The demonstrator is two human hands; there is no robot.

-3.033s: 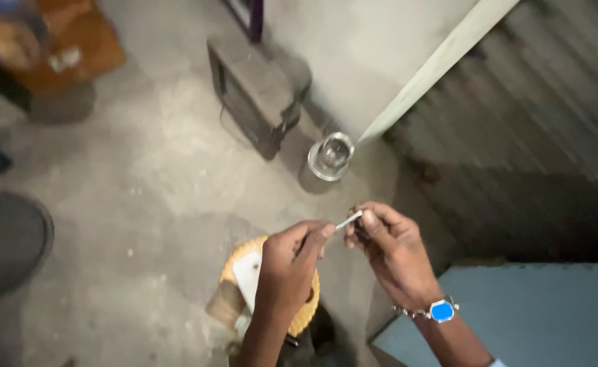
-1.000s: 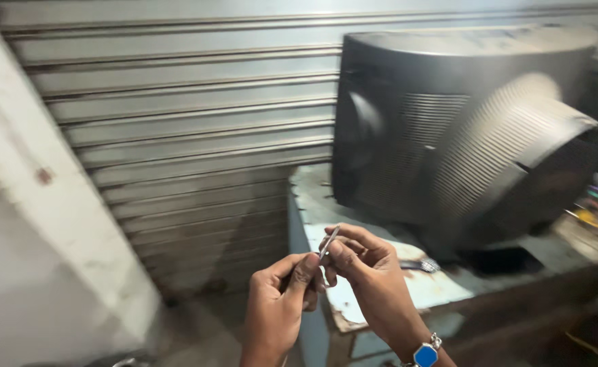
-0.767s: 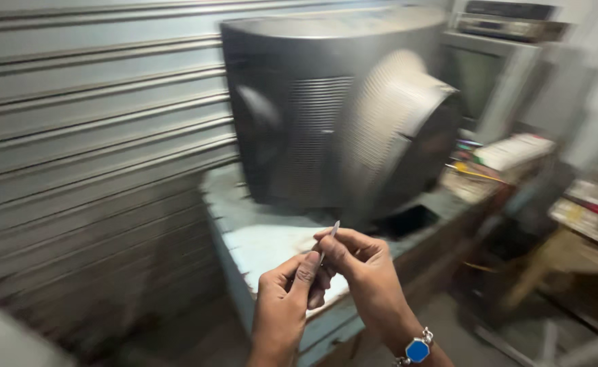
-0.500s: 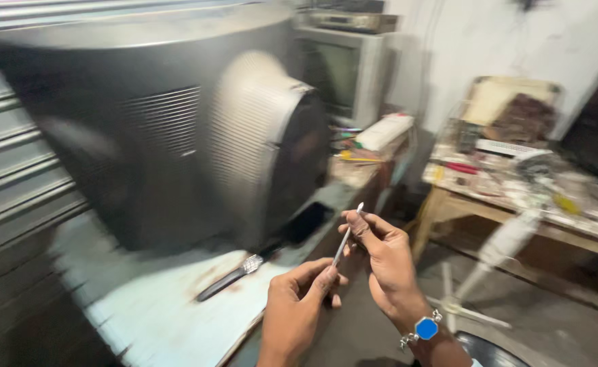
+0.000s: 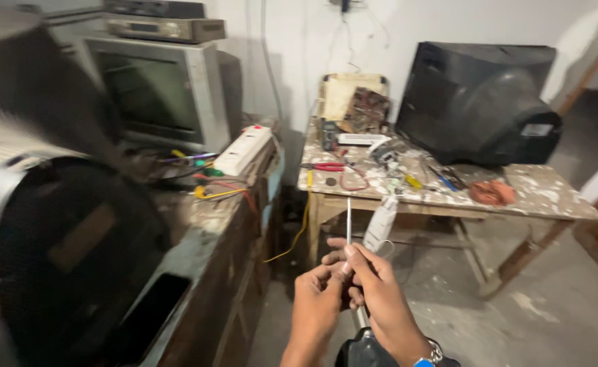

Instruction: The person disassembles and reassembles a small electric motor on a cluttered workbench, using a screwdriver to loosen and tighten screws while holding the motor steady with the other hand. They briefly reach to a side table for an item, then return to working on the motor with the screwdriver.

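Metal rod (image 5: 348,217) pinched upright between two hands, in front of the workbench (image 5: 557,194).

Both hands meet below the workbench's near edge: the right hand (image 5: 380,299) pinches the rod's lower end between thumb and fingertips, and the left hand (image 5: 318,306) closes its fingers against the same spot; what lies inside the left fingers is hidden. A watch (image 5: 429,355) on the right wrist is cut off by the frame. On the workbench sit a dark TV (image 5: 479,102) back-side out, red pliers (image 5: 326,166), an orange rag (image 5: 492,192) and small clutter too blurred to name. Left of it, a grey TV (image 5: 156,92), a white power strip (image 5: 243,149) and a large blurred dark casing (image 5: 68,265).
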